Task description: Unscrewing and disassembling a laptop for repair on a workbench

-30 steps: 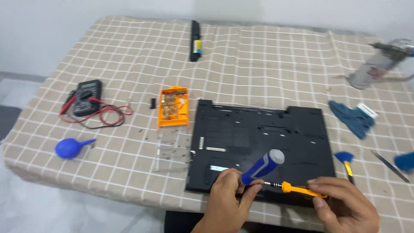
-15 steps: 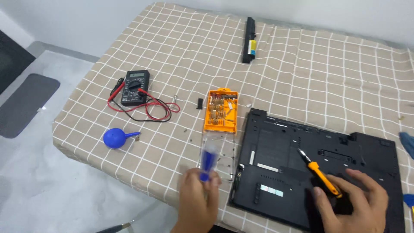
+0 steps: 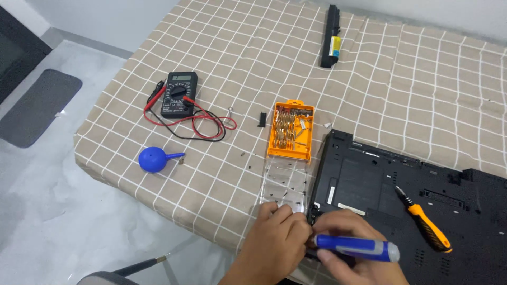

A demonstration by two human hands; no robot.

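Both hands have come together at the laptop's near-left corner since half a second ago, and the blue driver has passed from left hand to right. Counter (image 3: 422,79) in checked cloth carries the upturned laptop (image 3: 380,174). The right hand (image 3: 351,261) is clamped around the blue driver (image 3: 356,248), whose long axis lies left to right, tip toward the left hand (image 3: 274,245). That hand seems pinched at the tip, fingers together, though what it grips is hidden. An orange driver (image 3: 425,221) lies loose on the laptop; the orange bit case (image 3: 290,129) sits beyond.
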